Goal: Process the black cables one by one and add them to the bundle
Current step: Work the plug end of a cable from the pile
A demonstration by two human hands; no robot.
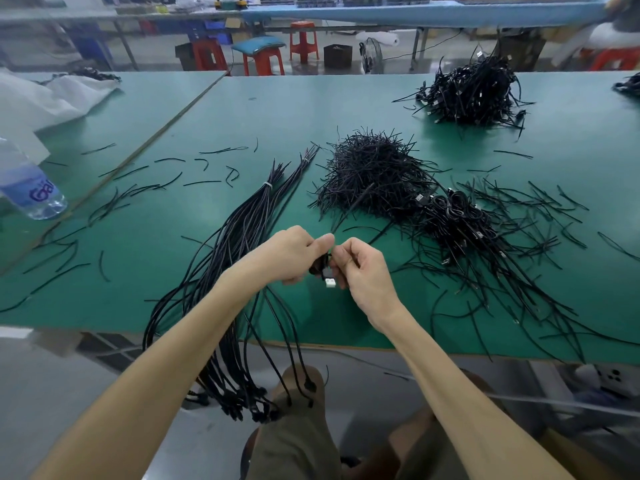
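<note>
**Coiled cable pinched between both hands, bundle lying to the left**

The person is holding one small coiled cable just above the near part of the tabletop. The left hand is curling its fingers round the dark coil with the thumb pressing on top. The right hand is pinching the same coil from the other side, fingers bent. A white connector is poking out below, between the two hands. Whether a tie is being taken off the coil is too small to tell.

The bundle is lying to the left of the hands and passing under the left forearm. Its long axis is running diagonally. The far end, cinched by a white tie, is pointing up and to the right, and the near end is spilling over the tabletop's front edge and hanging toward the person's knees. The left hand is sitting nearly over it and is clearly the nearer one, so a straightened cable would probably be going leftward and lining up with that diagonal.

The pile of coiled cables waiting for processing is sitting to the right, closer to the right hand. A heap of short black ties is lying beyond the hands, between the bundle and that pile.
</note>
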